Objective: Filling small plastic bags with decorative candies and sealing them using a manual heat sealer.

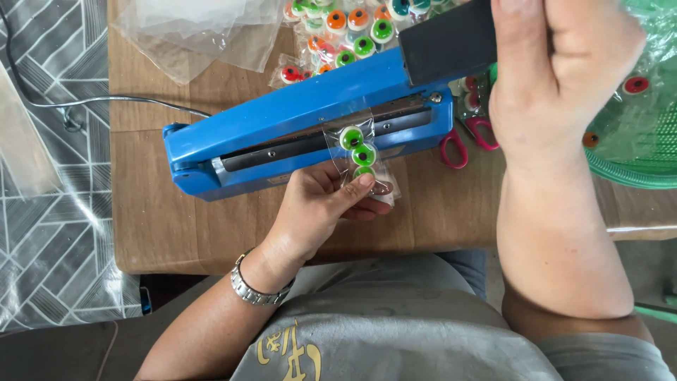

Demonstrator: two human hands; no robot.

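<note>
A blue heat sealer (296,120) lies across the wooden table (176,226). My left hand (317,204) holds a small clear bag of green eye-shaped candies (361,152), its top edge lying between the sealer's jaws. My right hand (557,63) is closed on the sealer's black handle (448,39) at the upper right, the jaw slightly raised. A metal watch (254,289) is on my left wrist.
A pile of filled candy bags (345,32) sits behind the sealer, with loose clear bags (190,32) to their left. Pink-handled scissors (465,141) lie to the right. A green basket (635,134) stands at the right edge. A cable (106,102) runs off to the left.
</note>
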